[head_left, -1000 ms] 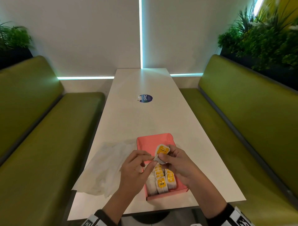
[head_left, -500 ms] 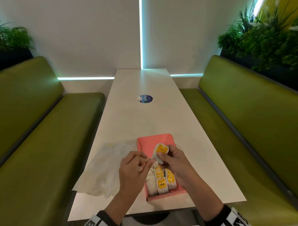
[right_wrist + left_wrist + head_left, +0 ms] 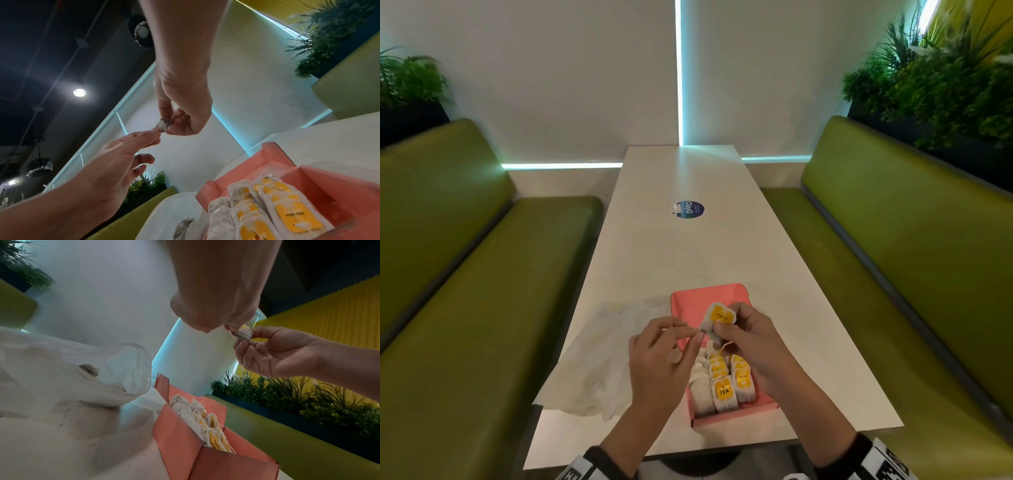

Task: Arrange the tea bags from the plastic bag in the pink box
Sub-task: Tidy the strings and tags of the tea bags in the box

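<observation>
Item: 1 tea bag point(image 3: 717, 321), pinched in right hand point(image 3: 751, 342) above pink box point(image 3: 698, 303); left hand point(image 3: 659, 356) nips its corner. Plastic bag point(image 3: 602, 359) lies beside box. Advice: tuck string flat, then slot it upright behind the filled rows point(image 3: 722, 387). Legible: "TEA" on tag; "ClayG" on table sticker point(image 3: 689, 209).

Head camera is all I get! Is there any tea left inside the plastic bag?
Observer: The left wrist view looks into the plastic bag through its open mouth. One small brownish lump lies inside, maybe a tea bag.
Operator: What's under the one they're holding?
Observer: From below, the right hand grips the held tea bag, and the left hand pinches its lower corner.
Operator: What's above them?
Observer: A dark ceiling with a lit round ceiling lamp.
</observation>
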A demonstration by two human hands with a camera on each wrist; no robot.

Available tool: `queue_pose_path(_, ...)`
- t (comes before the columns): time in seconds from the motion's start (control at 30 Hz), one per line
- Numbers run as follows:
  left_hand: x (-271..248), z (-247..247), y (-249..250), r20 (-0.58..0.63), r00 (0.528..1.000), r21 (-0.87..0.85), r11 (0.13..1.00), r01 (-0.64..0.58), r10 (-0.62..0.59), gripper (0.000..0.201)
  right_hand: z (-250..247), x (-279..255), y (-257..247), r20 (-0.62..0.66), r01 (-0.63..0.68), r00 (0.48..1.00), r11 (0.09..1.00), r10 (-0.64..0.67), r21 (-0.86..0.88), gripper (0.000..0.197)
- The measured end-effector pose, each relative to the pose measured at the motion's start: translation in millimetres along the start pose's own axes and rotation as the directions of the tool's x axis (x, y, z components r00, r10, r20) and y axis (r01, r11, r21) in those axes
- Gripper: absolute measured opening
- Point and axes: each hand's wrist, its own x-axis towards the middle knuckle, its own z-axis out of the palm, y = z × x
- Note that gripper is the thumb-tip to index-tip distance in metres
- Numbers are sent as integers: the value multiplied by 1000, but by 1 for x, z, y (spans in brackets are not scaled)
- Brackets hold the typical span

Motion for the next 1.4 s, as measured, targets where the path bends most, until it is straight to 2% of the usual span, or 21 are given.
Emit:
queue_pose_path(0.1,1,-1,1,-24,999,26,999,-24,25,10,0,1,0,-57,-23,998,1000,23,10,12)
queue_pose_path(0.23,4,-2,6,-79,990,75,991,-111,116,10,0,1,0,-58,-52,997,998,53,25,17)
queue_pose_path(0.4,5,-3,4,-80,973,131,970,-203,215,11,-1,1,-6,-19,-119,992,974,125,195,6)
queue_pose_path(0.6,9,-4,14,-70,981,52,983,-175,179,10,2,-4,-5,-26,-17,999,999,18,44,6)
queue_pose_path(0.73,5,-6,13,-29,983,35,983,-181,182,13,1,-4,-6,-22,-37,999,994,39,105,4)
queue_pose_path(0.9,4,-6,9,-11,979,43,978,-203,203,13,0,-6,-9,90,-92,993,962,71,256,9)
queue_pose_path(0.97,3,-5,8,-12,981,46,980,-195,196,15,1,-7,-8,111,-89,992,964,63,251,11)
queue_pose_path(1.07,1,-6,7,31,980,29,980,-197,196,10,1,-6,-6,61,-58,997,976,46,208,15)
queue_pose_path(1.13,0,-8,7,94,986,-15,991,-135,136,19,-1,-5,-5,22,-32,999,986,29,166,14)
queue_pose_path(1.2,1,-10,8,189,981,-103,993,57,-37,32,-3,-4,-5,4,-9,1000,996,8,91,11)
queue_pose_path(1.27,3,-11,8,299,931,-223,934,280,-208,45,-5,-5,-5,-1,8,1000,999,-8,40,11)
queue_pose_path(1.33,6,-9,8,416,861,-289,855,430,-292,63,-7,-6,-6,25,34,999,999,-34,-26,9)
queue_pose_path(1.37,8,-8,10,471,828,-268,845,462,-303,62,-8,-7,-7,42,48,998,996,-45,-71,9)
queue_pose_path(1.4,9,-7,12,513,802,-226,853,470,-306,51,-9,-8,-7,54,55,997,993,-50,-106,10)
